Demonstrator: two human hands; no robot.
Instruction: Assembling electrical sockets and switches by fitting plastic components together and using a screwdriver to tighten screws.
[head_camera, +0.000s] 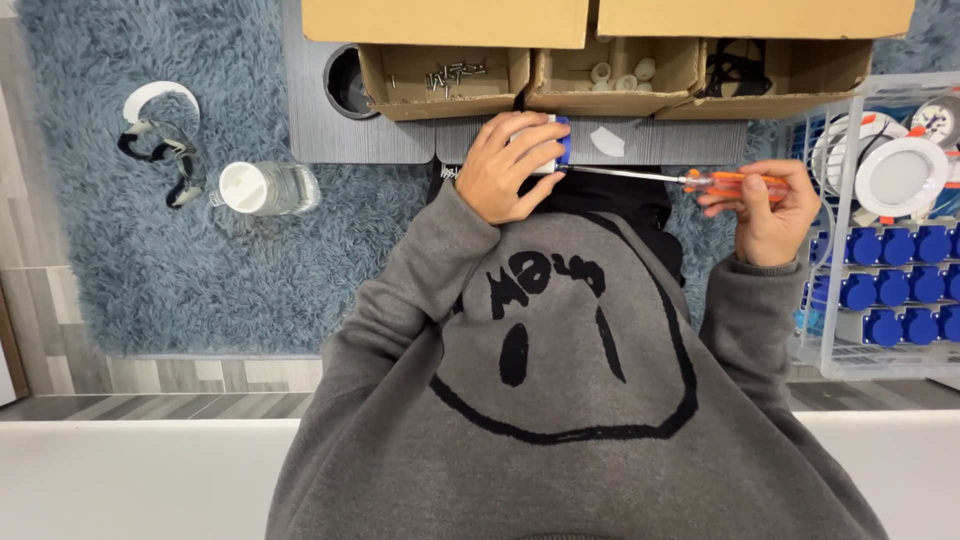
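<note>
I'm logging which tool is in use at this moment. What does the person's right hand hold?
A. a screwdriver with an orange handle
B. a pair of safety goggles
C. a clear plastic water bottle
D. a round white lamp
A: the right hand grips the orange-handled screwdriver, whose metal shaft points at the small blue-and-white part under the left hand.

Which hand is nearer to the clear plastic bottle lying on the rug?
Left. The left hand grips a blue-and-white part, right of the bottle; the right hand holds a screwdriver farther right.
</note>
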